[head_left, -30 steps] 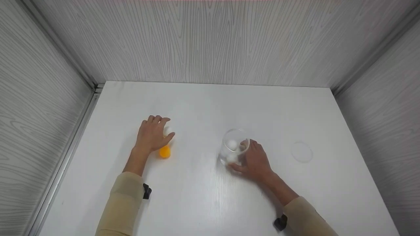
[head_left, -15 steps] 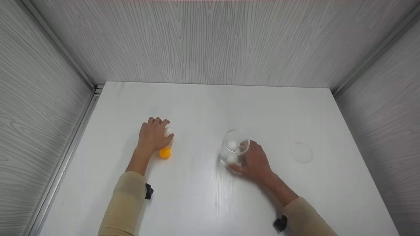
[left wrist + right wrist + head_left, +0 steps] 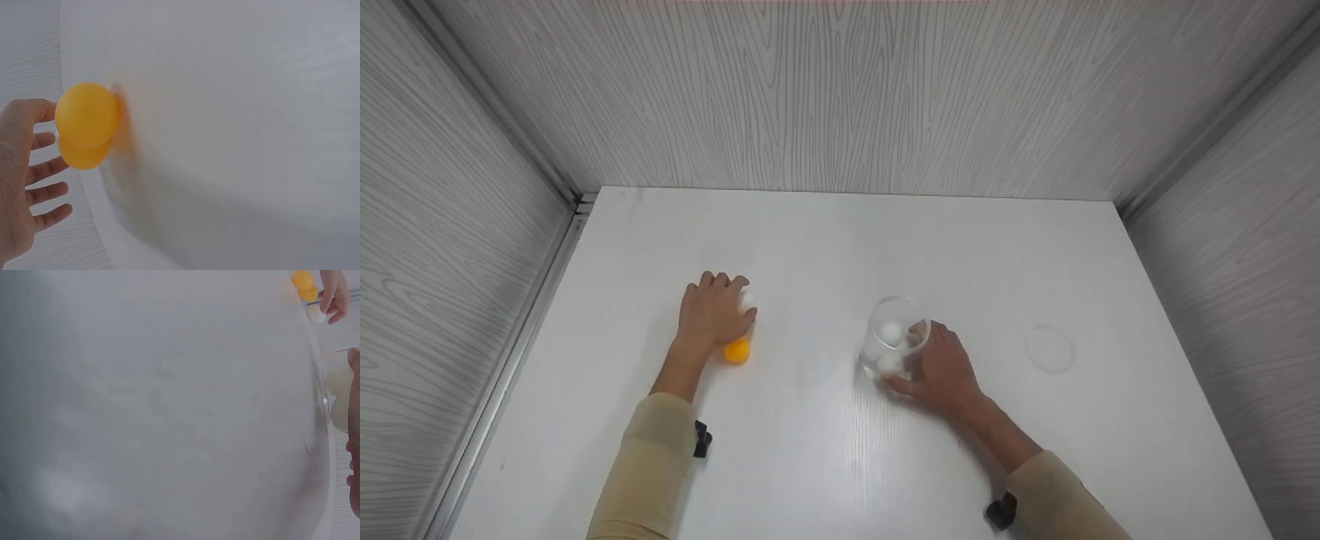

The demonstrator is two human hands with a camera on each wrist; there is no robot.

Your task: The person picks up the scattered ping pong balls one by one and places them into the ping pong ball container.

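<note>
My left hand point(image 3: 712, 311) has its thumb and index finger at opposite sides of a white ping-pong ball point(image 3: 747, 301); the other fingers are spread. Two orange ping-pong balls point(image 3: 86, 115) lie in line beside that hand, one largely covering the other in the left wrist view. From above, one orange ball point(image 3: 736, 350) shows just below the thumb, and the white ball point(image 3: 316, 314) appears past them in the right wrist view. My right hand point(image 3: 949, 371) grips the side of a clear, upright cylindrical container point(image 3: 874, 349) with white balls point(image 3: 891, 332) inside.
A clear ring-shaped outline, like a round lid point(image 3: 1050, 349), lies flat on the white tabletop point(image 3: 840, 247) to the right. Grey wood-grain panels point(image 3: 840, 97) enclose the table at the back and both sides.
My left hand has drawn slightly toward me, and its thumb and index finger have closed in on the white ball. The right hand and the container have stayed in place.
</note>
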